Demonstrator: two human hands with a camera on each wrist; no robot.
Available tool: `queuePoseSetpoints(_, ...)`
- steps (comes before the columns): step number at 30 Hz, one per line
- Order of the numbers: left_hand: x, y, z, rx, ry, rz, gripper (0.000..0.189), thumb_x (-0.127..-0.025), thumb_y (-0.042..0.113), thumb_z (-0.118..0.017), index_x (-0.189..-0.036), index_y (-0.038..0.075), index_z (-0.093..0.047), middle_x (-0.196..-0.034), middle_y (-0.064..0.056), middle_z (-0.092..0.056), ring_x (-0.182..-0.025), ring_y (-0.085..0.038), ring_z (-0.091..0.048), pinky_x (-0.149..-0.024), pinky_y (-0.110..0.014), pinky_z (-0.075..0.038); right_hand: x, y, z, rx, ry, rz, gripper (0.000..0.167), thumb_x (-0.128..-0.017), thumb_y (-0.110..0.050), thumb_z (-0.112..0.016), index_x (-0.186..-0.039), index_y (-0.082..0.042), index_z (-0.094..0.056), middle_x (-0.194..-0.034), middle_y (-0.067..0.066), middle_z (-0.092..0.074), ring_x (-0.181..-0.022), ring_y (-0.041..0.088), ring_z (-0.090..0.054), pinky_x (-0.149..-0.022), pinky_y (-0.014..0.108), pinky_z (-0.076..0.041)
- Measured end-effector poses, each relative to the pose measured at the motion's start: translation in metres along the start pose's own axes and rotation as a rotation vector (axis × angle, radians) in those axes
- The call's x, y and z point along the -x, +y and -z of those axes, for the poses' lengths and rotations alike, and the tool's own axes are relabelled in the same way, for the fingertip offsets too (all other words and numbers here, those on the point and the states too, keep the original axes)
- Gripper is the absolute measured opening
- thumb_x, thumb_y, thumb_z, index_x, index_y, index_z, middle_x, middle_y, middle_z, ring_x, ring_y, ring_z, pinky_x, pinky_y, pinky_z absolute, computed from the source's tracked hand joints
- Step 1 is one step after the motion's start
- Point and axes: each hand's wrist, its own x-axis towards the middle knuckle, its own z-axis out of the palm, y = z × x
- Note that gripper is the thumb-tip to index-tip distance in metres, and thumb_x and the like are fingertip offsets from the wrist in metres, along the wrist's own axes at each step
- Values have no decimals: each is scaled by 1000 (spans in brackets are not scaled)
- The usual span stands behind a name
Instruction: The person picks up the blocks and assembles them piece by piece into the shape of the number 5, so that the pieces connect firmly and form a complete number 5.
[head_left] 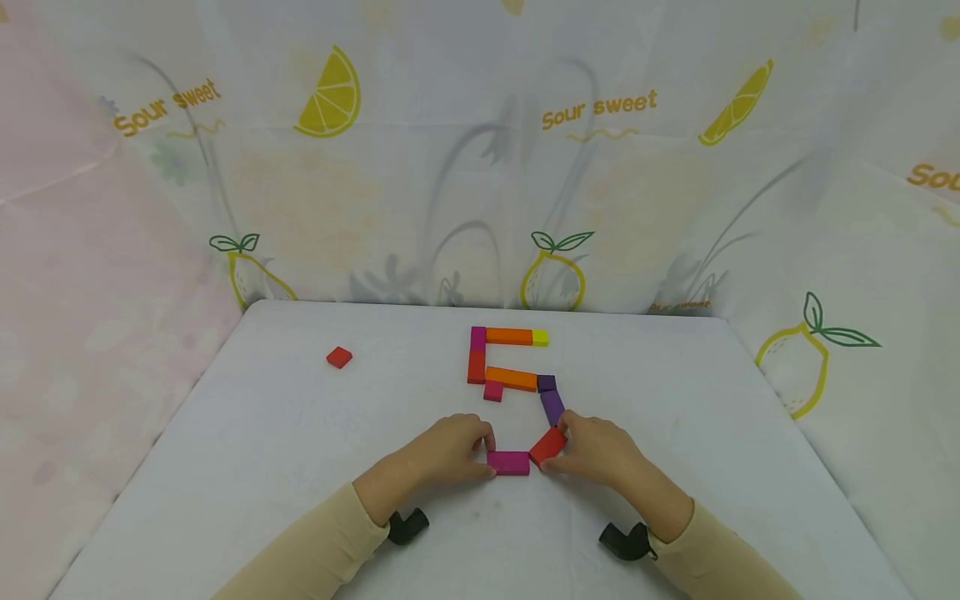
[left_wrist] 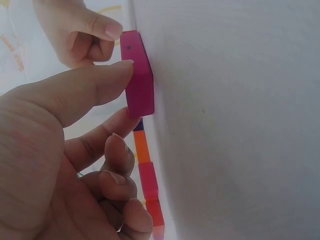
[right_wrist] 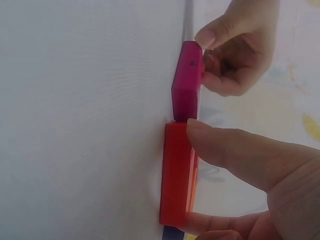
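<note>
Thumb and index finger of my left hand (head_left: 448, 450) pinch a magenta block (head_left: 509, 463) at its left end, on the white table. My right hand (head_left: 602, 450) grips a red block (head_left: 547, 447) between thumb and fingers; this block lies slantwise, its lower corner right at the magenta block's right end. In the right wrist view the red block (right_wrist: 175, 172) and magenta block (right_wrist: 187, 82) stand end to end. Above the red block runs a purple block (head_left: 552, 407), partly behind my right fingertips, then a dark purple cube (head_left: 547, 383).
Farther up, an orange block (head_left: 512, 378), a pink cube (head_left: 492, 391), a red block (head_left: 477, 367), a magenta block (head_left: 478, 338), an orange-red block (head_left: 510, 337) and a yellow cube (head_left: 540, 338) continue the line. A lone red block (head_left: 340, 357) lies left. Behind hangs a lemon-print cloth (head_left: 405, 183).
</note>
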Motion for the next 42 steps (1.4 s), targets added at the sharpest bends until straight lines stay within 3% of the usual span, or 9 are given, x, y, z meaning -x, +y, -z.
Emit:
queuePoseSetpoints(17, -2, -3, -1, -2, -1, -6, 23, -85, 31, -79, -100, 19, -67, -80, 7, -52, -78, -10, -50, -70, -28, -44, 1, 2, -1, 12, 8, 12, 54, -74, -45, -86, -107, -11, -62, -77, -1, -59, -69, 17, -53, -62, 31, -47)
queuePoseSetpoints(28, -1, -3, -1, -5, -2, -12, 24, -85, 31, -79, -101, 19, -68, -80, 6, -52, -77, -10, -50, -70, -28, -44, 4, -1, 5, -61, 12, -15, 50, -78, -43, -84, -110, -11, -63, -78, -1, -61, -69, 17, -54, -61, 31, -49)
queuePoseSetpoints(35, 0, -2, 0, -14, 2, -15, 24, -85, 32, -79, -102, 18, -68, -81, 7, -52, -78, -10, -50, -72, -28, -45, 2, -5, 2, -163, 38, 103, 29, -85, -32, -81, -102, -14, -66, -74, -2, -58, -66, 14, -52, -59, 28, -45)
queuePoseSetpoints(42, 0, -5, 2, 2, 22, -9, 22, -87, 33, -78, -102, 20, -69, -82, 8, -52, -80, -11, -50, -73, -29, -46, -1, -8, -2, -246, -3, 261, 16, -87, -25, -79, -96, -17, -67, -62, -4, -51, -58, 12, -46, -52, 23, -35)
